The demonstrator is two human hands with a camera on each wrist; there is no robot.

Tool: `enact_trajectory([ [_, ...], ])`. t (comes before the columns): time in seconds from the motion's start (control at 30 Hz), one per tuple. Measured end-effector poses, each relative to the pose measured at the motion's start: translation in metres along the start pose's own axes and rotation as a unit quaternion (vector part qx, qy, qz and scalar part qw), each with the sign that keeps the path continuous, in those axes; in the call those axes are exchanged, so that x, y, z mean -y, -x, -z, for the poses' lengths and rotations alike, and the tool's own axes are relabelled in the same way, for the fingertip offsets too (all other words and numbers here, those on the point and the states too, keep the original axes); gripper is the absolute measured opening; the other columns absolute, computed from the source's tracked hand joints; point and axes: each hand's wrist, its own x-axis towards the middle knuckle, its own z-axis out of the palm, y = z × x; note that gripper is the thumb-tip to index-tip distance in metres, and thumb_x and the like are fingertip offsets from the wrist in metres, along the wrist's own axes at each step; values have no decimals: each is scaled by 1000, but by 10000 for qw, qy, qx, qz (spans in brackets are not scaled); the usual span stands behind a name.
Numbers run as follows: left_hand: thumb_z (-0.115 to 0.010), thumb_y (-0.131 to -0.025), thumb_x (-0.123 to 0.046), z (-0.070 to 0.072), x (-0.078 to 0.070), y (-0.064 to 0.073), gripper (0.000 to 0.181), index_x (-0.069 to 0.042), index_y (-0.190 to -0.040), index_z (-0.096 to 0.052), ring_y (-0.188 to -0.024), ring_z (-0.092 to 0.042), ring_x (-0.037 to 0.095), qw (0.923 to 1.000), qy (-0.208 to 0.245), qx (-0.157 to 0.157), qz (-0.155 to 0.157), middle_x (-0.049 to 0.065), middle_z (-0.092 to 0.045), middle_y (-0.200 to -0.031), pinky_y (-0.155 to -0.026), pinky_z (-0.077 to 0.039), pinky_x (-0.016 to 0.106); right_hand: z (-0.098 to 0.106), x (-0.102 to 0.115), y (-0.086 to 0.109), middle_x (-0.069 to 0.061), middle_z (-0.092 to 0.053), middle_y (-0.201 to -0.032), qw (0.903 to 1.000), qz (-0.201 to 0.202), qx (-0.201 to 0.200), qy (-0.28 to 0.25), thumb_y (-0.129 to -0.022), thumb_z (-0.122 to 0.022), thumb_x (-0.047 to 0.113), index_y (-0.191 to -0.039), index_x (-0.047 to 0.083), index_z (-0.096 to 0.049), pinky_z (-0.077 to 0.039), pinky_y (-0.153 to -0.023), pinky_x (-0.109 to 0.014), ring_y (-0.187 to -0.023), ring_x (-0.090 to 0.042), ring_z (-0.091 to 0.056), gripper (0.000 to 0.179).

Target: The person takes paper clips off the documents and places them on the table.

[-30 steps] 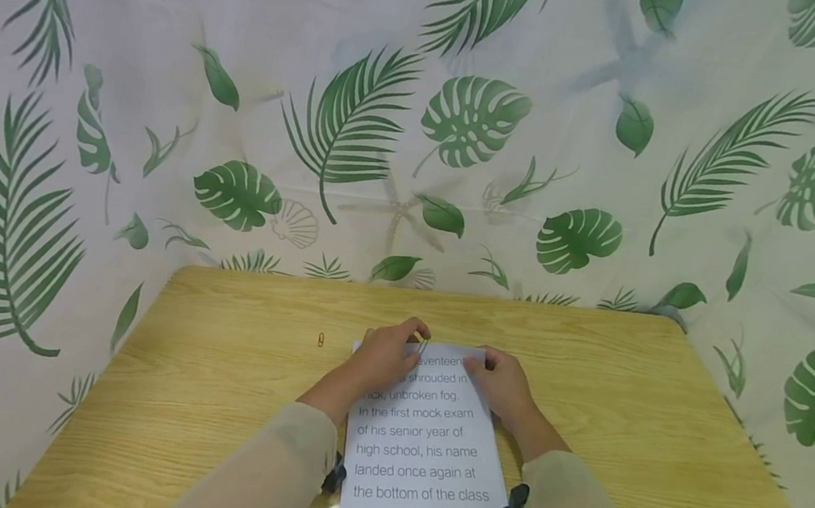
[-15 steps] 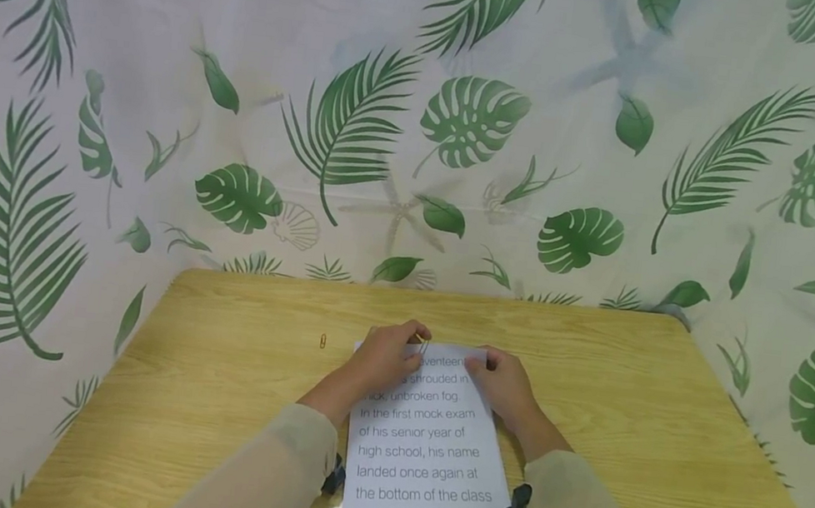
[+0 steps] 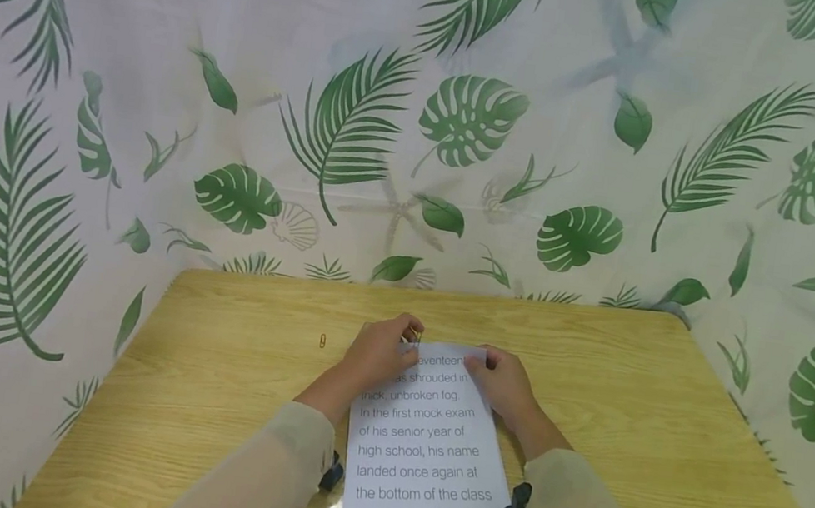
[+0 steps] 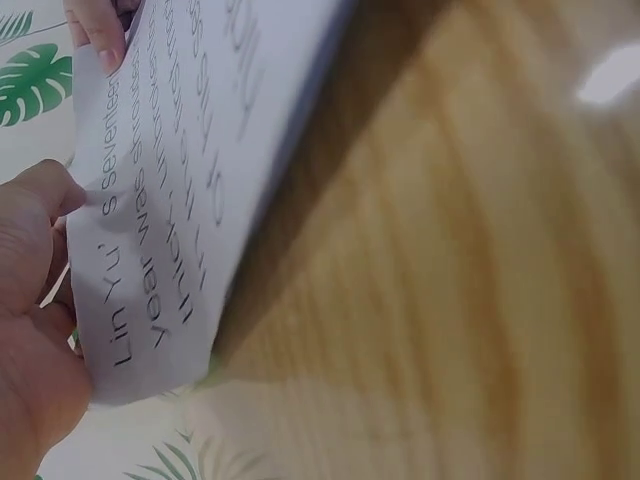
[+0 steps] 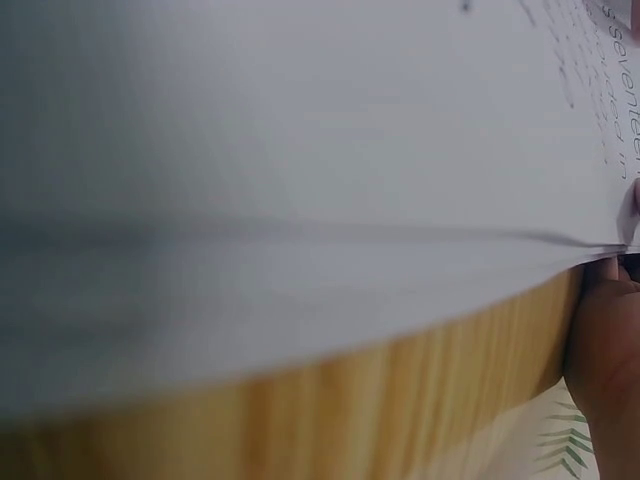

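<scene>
A stack of printed paper sheets (image 3: 422, 457) lies lengthwise before me, its top edge raised between both hands. My left hand (image 3: 374, 359) is at the top left, pinching a small wire paper clip (image 3: 413, 337) at the top edge. In the left wrist view the left thumb (image 4: 62, 188) lies against the printed face and the clip is hidden. My right hand (image 3: 506, 383) pinches the top right corner, thumb in front and fingers behind. From the right wrist, that hand (image 5: 605, 350) shows at the corner, with the sheets' edges slightly apart along the side.
Another paper clip (image 3: 323, 341), orange, lies on the wooden table (image 3: 224, 409) left of the sheets. A leaf-patterned curtain (image 3: 360, 140) hangs behind the table and along both sides. A bright light reflection shows beside the lower left edge of the paper.
My left hand has shifted slightly left and its fingers have curled more, drawing the clip from over the paper's face to its top edge. The right hand keeps its grip on the corner.
</scene>
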Motion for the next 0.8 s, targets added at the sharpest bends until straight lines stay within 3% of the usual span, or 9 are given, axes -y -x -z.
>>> enact_trajectory([
  [0.2,-66,-92,-24,5,5,0,36,-24,-128,-59,-112,-67,17,9999,94,6,-134,-5,-72,-117,-117,-36,48,0,3,2,-8,-69,-112,10000,38,-20,-5,-101,-59,26,-120,12,-69,-48,-87,-30,-96,-21,-63,25],
  [0.47,-67,-92,-23,8,14,-2,36,-22,-128,-60,-105,-65,12,9997,244,37,-3,-8,-70,-114,-96,-53,32,0,5,4,-9,-70,-113,10000,-38,-7,-44,-101,-59,25,-121,12,-69,-50,-85,-29,-96,-21,-64,26],
  [0.8,-71,-89,-22,13,22,3,35,-20,-123,-63,-107,-62,15,9994,307,-127,57,-5,-67,-114,-96,-53,34,-1,5,2,-8,-69,-110,9999,-98,-54,25,-101,-59,26,-118,12,-69,-49,-84,-29,-95,-21,-63,24],
])
